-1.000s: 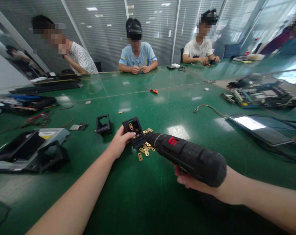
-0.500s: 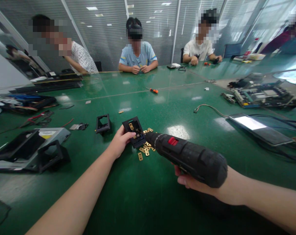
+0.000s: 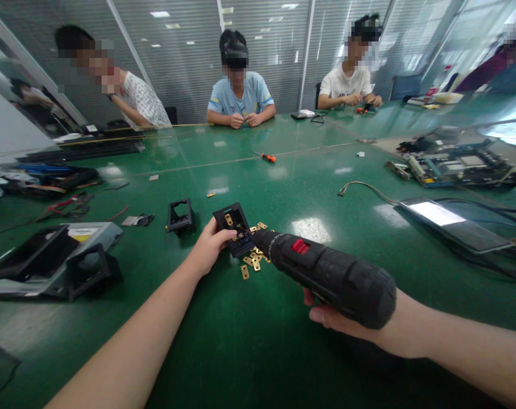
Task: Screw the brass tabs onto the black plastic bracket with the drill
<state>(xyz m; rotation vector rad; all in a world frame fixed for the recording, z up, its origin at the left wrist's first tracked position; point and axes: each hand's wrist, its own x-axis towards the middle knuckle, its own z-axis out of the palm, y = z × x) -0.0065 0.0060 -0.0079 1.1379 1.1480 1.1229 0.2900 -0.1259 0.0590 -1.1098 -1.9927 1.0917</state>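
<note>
My left hand [image 3: 211, 245] grips a small black plastic housing [image 3: 236, 213] by its left side, the thumb reaching inside. Brass-coloured pieces show within the housing. My right hand [image 3: 341, 321] is wrapped around the grip of a black cordless drill [image 3: 326, 270] with a red switch on top. The drill's nose points left and meets the right side of the housing in this view; its bit cannot be made out. Several small brass plates [image 3: 256, 263] with holes lie in a loose pile on the table beside and below the housing.
Left of my left hand stands another black housing [image 3: 181, 216], and farther left a metal case [image 3: 91, 233] with a black frame [image 3: 94, 272] against it. An orange screwdriver [image 3: 269, 158] lies ahead. Circuit boards [image 3: 466, 165] and a cabled flat device [image 3: 454, 224] are right. Several people sit opposite.
My hands, the housing and the drill are almost unmoved. Across the table at the right, a person in white has brought their hands closer together over a small object.
</note>
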